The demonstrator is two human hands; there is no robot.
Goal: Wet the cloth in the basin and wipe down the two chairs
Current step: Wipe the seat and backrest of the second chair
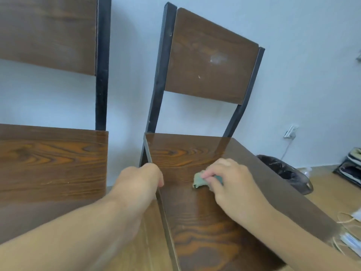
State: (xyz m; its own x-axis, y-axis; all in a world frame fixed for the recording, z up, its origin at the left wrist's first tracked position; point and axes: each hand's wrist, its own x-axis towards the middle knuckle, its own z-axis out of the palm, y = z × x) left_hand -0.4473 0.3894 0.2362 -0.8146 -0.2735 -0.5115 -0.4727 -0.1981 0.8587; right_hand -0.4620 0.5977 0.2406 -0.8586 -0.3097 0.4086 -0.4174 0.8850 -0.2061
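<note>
Two wooden chairs stand side by side against a pale wall; on the right chair's seat (pixel 195 222) the right hand (pixel 232 184) presses a bunched green cloth (pixel 199 180), fingers closed over it, while the left hand (pixel 140 180) grips the seat's left edge

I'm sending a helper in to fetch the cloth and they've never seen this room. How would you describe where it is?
Two wooden chairs stand against the pale wall; go to the right chair. On its seat, the right hand presses a small crumpled cloth against the wood. It is the only green, soft thing there, while the left hand grips the seat's bare edge.
</note>
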